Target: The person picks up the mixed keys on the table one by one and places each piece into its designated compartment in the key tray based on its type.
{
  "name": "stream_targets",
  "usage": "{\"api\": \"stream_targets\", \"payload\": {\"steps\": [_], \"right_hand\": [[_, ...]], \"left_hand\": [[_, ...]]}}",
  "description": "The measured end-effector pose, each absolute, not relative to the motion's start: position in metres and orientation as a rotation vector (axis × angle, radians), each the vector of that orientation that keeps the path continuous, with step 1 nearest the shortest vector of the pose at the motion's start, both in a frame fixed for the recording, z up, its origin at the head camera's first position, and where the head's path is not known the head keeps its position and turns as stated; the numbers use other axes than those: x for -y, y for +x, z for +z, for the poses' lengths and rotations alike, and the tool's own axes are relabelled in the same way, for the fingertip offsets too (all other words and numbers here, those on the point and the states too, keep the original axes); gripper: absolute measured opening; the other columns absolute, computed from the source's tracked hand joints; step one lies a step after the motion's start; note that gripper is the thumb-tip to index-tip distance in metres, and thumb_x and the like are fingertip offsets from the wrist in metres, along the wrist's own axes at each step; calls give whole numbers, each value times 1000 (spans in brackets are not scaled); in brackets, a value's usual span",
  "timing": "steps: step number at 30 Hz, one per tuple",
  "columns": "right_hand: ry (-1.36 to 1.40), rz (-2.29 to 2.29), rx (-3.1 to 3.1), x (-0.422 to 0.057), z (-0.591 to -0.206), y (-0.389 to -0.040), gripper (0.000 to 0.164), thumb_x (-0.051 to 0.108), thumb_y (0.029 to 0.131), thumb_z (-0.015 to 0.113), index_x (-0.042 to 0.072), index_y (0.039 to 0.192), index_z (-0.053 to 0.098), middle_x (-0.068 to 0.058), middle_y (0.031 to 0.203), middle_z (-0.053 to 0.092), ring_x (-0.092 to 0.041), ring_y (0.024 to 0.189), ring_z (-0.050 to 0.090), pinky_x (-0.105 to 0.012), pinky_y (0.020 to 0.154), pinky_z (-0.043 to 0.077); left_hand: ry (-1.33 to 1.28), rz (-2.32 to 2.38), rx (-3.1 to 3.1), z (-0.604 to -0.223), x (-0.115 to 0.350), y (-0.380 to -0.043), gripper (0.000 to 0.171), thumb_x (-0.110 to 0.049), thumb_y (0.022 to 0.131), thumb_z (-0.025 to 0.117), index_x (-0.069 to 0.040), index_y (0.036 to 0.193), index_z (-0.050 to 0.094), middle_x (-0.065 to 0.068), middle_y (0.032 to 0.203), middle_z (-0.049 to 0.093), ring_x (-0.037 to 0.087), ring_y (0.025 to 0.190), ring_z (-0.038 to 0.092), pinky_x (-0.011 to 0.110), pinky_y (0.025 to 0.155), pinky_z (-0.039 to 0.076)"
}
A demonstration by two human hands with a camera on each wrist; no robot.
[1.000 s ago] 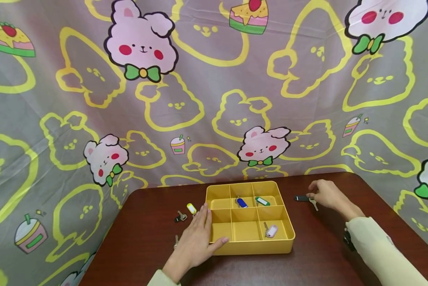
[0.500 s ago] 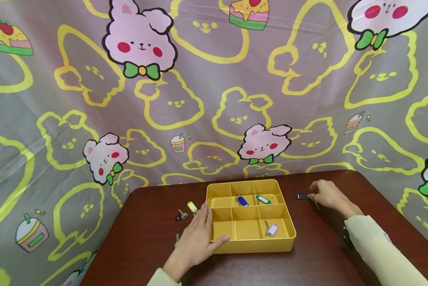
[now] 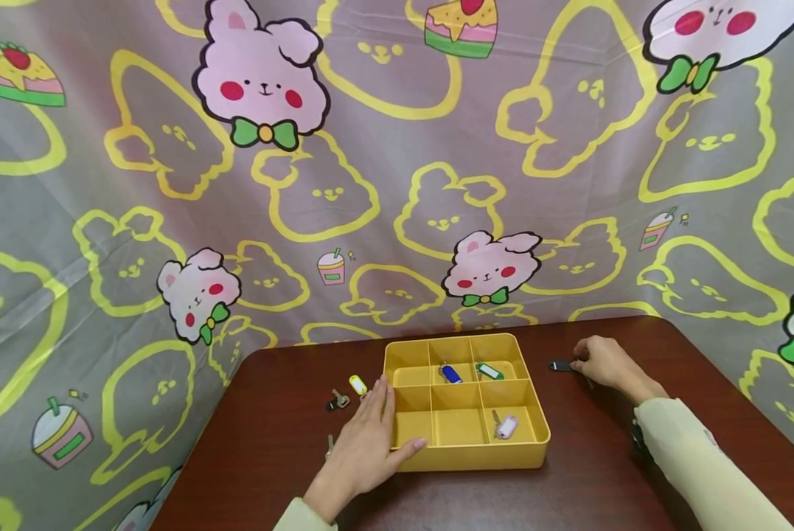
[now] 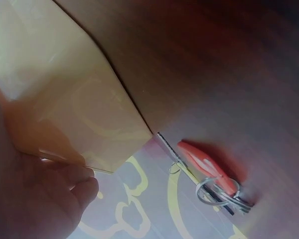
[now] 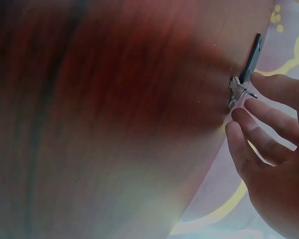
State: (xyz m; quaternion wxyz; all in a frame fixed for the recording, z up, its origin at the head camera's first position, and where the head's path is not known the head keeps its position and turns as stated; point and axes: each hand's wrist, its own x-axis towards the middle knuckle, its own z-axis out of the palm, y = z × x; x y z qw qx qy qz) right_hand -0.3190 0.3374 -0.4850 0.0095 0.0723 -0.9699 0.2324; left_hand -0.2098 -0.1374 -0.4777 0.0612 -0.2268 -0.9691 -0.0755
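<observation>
My left hand (image 3: 363, 442) rests against the left side of the yellow divided box (image 3: 469, 459), fingers straight, thumb over the front rim. At the box's right, my right hand (image 3: 605, 361) pinches the ring of a key with a black tag (image 3: 559, 366). In the right wrist view, the metal key (image 5: 235, 92) lies on the table right at the thumb and index fingertips, the black tag (image 5: 250, 59) pointing away. Inside the box are a blue-tagged key (image 3: 451, 375), a green key tag (image 3: 489, 371) and a pale pink-tagged key (image 3: 506, 426).
Left of the box lie a yellow key tag (image 3: 357, 384), a key with a dark tag (image 3: 338, 400) and another key (image 3: 330, 446) partly behind my left hand. The left wrist view shows a red-tagged key (image 4: 209, 167). A patterned curtain (image 3: 397, 184) surrounds the dark wooden table (image 3: 270, 413).
The right fingers have closed in on the black-tagged key, and its metal blade has turned partly behind the hand. My left hand and the box stay in place.
</observation>
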Motion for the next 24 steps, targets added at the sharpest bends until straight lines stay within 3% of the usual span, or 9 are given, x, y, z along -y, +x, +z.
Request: {"api": "stream_targets", "payload": {"steps": [8, 24], "right_hand": [[219, 732, 3026, -337, -484, -320, 28, 9, 93, 73, -13, 109, 71, -24, 97, 76, -24, 77, 67, -48, 74, 58], [177, 789, 3040, -335, -486, -320, 24, 9, 95, 70, -13, 106, 71, -11, 80, 73, -14, 57, 62, -33, 61, 51]], "left_hand": [[-686, -213, 2945, -477, 137, -210, 103, -77, 100, 41, 2, 165, 26, 21, 176, 14, 34, 165, 17, 49, 131, 31], [-683, -223, 2936, -479, 138, -211, 102, -75, 100, 43, 3, 164, 29, 21, 176, 14, 36, 164, 20, 50, 130, 32]]}}
